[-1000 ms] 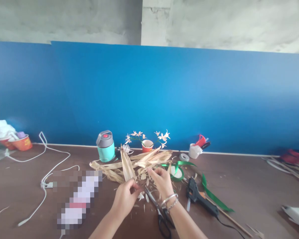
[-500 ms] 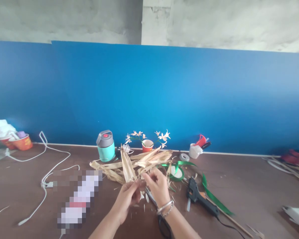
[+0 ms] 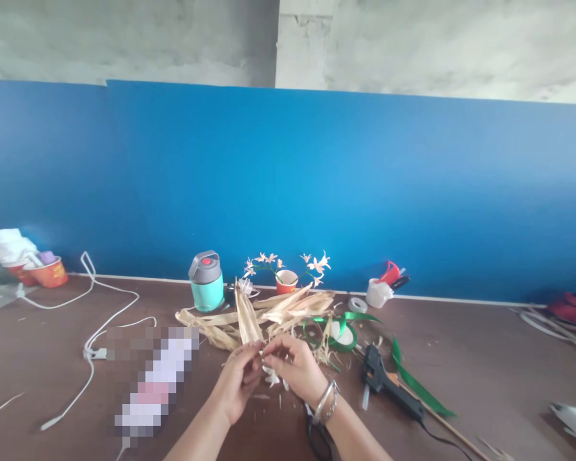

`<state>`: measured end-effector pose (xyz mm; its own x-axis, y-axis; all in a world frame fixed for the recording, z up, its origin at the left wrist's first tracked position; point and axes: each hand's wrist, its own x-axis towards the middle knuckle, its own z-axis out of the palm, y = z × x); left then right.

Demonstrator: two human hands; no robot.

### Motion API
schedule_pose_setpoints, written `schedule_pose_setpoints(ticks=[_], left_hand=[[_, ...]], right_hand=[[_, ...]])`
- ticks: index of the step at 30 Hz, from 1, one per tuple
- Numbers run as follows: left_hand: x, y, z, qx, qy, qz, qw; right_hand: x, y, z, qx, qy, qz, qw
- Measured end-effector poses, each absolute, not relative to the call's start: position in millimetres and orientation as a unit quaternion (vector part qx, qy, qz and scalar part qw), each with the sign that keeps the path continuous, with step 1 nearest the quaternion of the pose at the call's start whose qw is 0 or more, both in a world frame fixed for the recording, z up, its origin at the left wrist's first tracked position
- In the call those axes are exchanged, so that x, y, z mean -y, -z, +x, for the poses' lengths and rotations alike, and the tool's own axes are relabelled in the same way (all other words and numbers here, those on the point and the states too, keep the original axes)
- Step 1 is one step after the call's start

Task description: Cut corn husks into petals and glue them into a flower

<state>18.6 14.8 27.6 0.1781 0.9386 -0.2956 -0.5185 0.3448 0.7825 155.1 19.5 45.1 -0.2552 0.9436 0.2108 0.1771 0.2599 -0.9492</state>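
My left hand [image 3: 242,374] and my right hand [image 3: 292,368] meet fingertip to fingertip over the middle of the table. Both are closed in a pinch; a small pale piece seems to be between them, too small to name. Just behind the fingers a wide dried corn husk [image 3: 248,314] points upward, in front of a heap of dried husks [image 3: 297,304]. Small white petal-like scraps [image 3: 271,378] lie below the fingers. Scissors with black handles [image 3: 317,435] are partly hidden under my right wrist, which wears bracelets.
Right of my hands lie a green ribbon roll [image 3: 343,336], a black glue gun [image 3: 388,384] and a thin stick. Behind stand a teal flask [image 3: 206,282], a paper cup with flowers [image 3: 287,282] and a white cup [image 3: 379,292]. A white cable [image 3: 89,346] runs at left.
My right hand has turned and lowered slightly, its fingertips now meeting the left hand's more closely. The scissor blades have become more hidden behind it. The view has shifted a little.
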Motion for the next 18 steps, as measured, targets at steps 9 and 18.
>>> schedule_pose_setpoints(ticks=[9,18], left_hand=[[-14,-27,20,-0.442,-0.461,0.372,0.674],[-11,-35,21,-0.462,-0.449,0.493,0.585]], right_hand=[[-22,-49,161,0.736,-0.371,-0.356,0.440],[-22,-50,158,0.765,-0.274,-0.415,0.410]])
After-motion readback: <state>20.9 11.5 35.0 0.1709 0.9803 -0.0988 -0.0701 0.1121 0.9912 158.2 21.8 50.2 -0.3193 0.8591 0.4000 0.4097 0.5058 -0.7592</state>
